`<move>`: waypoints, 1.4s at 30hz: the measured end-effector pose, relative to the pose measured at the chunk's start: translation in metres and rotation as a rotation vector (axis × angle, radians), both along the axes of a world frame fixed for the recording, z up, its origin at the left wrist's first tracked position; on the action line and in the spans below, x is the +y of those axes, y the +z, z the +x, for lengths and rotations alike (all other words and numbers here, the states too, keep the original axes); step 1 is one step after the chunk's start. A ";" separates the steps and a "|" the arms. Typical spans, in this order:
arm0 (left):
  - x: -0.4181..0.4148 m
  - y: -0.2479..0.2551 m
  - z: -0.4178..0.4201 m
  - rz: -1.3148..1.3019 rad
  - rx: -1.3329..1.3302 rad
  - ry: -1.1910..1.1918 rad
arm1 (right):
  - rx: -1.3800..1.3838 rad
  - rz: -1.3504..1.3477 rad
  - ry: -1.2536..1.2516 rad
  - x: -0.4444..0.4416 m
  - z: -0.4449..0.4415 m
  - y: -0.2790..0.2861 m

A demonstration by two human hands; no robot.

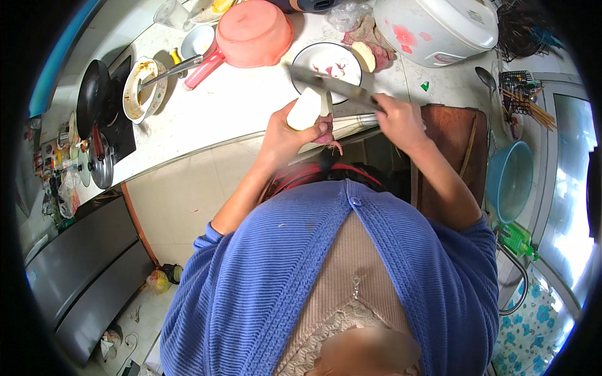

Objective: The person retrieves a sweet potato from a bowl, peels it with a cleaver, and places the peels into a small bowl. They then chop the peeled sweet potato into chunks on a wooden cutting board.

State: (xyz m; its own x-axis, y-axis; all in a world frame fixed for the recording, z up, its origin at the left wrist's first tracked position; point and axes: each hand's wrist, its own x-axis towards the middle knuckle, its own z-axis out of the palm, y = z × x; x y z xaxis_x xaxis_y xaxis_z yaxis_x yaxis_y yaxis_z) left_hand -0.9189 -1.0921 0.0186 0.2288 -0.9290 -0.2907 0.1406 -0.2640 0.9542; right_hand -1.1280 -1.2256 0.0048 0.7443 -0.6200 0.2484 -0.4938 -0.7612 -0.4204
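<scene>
My left hand (282,138) grips a partly peeled sweet potato (304,110), pale flesh upward and some purple-red skin with a root tail at its lower end. In my right hand (400,120) is the handle of a kitchen knife (336,85). The knife's broad blade points to the left, passing over the top of the sweet potato; whether it touches cannot be told. Beyond the blade stands a white enamel bowl (350,75) with a dark rim, holding bits of peel. Another cut sweet potato (363,56) lies to the right of the bowl.
A pink pan (254,35) lies upside down on the countertop (225,113). Farther left are a stained bowl (160,91) with a ladle and a black wok (92,96). A white rice cooker (414,35) stands at the back right. A wooden board (435,155) is by my right arm.
</scene>
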 end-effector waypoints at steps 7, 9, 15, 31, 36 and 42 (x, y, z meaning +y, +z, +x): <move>-0.001 0.000 0.000 -0.014 0.346 0.062 | -0.168 0.097 0.077 0.025 0.008 0.031; 0.002 -0.001 -0.005 0.032 0.504 0.173 | -0.155 0.075 0.086 0.025 0.011 0.021; -0.001 0.002 -0.001 -0.166 0.601 0.005 | 0.062 0.193 -0.137 0.004 -0.009 -0.002; -0.001 -0.020 -0.004 0.096 0.855 0.085 | -0.109 -0.037 0.116 0.020 -0.001 0.001; -0.003 -0.015 -0.014 0.011 0.638 0.161 | -0.008 0.087 -0.013 0.029 0.004 -0.003; -0.011 -0.016 -0.017 -0.149 0.237 0.267 | 0.013 0.285 -0.151 0.036 0.020 0.003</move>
